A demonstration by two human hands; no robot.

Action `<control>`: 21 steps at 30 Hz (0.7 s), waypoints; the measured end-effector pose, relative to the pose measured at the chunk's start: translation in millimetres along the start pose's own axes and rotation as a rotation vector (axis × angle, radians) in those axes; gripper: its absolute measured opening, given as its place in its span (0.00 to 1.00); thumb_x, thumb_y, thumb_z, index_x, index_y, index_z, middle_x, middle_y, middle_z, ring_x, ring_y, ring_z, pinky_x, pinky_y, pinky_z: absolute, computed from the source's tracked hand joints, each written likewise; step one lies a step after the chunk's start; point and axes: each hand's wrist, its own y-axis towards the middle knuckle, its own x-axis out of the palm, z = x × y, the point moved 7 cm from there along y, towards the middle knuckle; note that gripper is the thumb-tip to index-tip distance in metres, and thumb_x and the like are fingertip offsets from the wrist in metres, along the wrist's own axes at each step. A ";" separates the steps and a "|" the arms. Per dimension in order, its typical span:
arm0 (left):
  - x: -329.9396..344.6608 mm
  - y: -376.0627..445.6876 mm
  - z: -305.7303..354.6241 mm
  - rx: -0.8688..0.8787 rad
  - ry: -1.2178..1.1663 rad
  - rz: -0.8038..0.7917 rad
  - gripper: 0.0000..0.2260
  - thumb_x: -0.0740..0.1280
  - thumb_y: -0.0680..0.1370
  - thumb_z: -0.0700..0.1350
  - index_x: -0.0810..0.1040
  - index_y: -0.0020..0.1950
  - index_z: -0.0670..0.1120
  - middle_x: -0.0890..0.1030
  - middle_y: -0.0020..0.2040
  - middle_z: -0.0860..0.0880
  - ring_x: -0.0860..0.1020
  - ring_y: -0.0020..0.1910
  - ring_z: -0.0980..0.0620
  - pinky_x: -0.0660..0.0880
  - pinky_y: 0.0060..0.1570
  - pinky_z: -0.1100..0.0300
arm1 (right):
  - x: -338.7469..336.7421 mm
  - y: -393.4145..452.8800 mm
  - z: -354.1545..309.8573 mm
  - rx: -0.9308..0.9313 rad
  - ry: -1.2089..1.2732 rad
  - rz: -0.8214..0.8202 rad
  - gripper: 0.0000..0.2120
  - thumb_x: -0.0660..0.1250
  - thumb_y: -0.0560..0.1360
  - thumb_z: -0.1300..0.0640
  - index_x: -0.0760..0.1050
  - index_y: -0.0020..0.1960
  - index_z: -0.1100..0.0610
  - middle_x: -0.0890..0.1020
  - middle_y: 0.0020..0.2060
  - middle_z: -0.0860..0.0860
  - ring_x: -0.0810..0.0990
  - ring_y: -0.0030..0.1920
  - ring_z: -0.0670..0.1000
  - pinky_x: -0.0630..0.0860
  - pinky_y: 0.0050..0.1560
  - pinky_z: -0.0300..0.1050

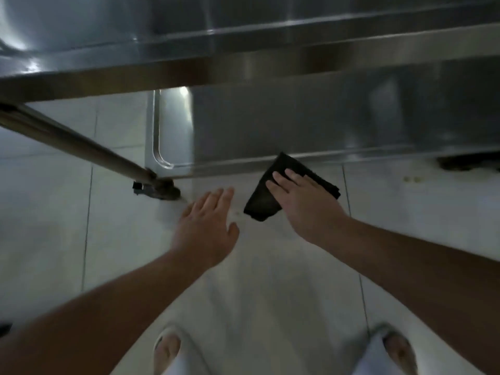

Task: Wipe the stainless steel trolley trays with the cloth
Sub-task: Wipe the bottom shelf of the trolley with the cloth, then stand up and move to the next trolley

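You're looking straight down at the trolley (270, 63), its steel fills the top of view from 9 to 3 o'clock. The lower tray (311, 125) sits under the upper tray (81, 36), long axis running L to R, its near rim just at 12 o'clock from your R hand. A leg (81, 142) slants down to a caster (157, 189) at approx 10 o'clock from your L hand. Tile floor (257, 266) below, your feet at 6 o'clock.

Cloth (263, 201): black, folded, long axis tilted from approx 7 to 1 o'clock. Top corner touches or overlaps the lower tray's near rim; can't tell which w/ the blur. The rest hangs out over the floor side.

R hand (300, 201): fingers straight, close together, laid flat on top of the cloth. Whether the thumb hooks under it isn't visible, so it reads as pressing, not gripping. It's the nearer hand to the tray.

L hand (208, 226): fingers spread and straight, holding nothing, hovering over the floor at approx 9 o'clock from the cloth, apart from it and the trolley.

My read: next move goes fwd toward 12 o'clock, pushing the cloth onto the lower tray, then stroking along its L-R axis. R hand does it; L hand could steady the frame.
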 end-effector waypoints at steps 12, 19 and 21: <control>-133.6 -153.8 129.8 0.079 0.266 -0.383 0.33 0.51 0.84 0.64 0.51 0.86 0.52 0.58 0.85 0.49 0.64 0.79 0.44 0.64 0.75 0.44 | -71.5 -267.7 -13.2 0.489 0.398 -0.511 0.28 0.61 0.82 0.61 0.58 0.80 0.56 0.70 0.73 0.57 0.74 0.68 0.58 0.75 0.66 0.55; -293.3 -214.4 241.2 0.017 0.161 -0.358 0.33 0.50 0.84 0.64 0.49 0.86 0.53 0.56 0.85 0.51 0.62 0.80 0.45 0.63 0.76 0.45 | -255.7 -353.7 7.2 0.650 0.499 -0.437 0.24 0.58 0.84 0.58 0.60 0.79 0.55 0.68 0.74 0.58 0.73 0.70 0.61 0.73 0.67 0.59; -342.4 -228.9 276.0 0.022 0.158 -0.346 0.32 0.51 0.84 0.62 0.50 0.86 0.52 0.57 0.85 0.50 0.63 0.79 0.45 0.64 0.75 0.45 | -314.0 -374.0 17.8 0.656 0.561 -0.451 0.31 0.63 0.83 0.54 0.55 0.82 0.55 0.65 0.78 0.57 0.68 0.75 0.57 0.66 0.74 0.53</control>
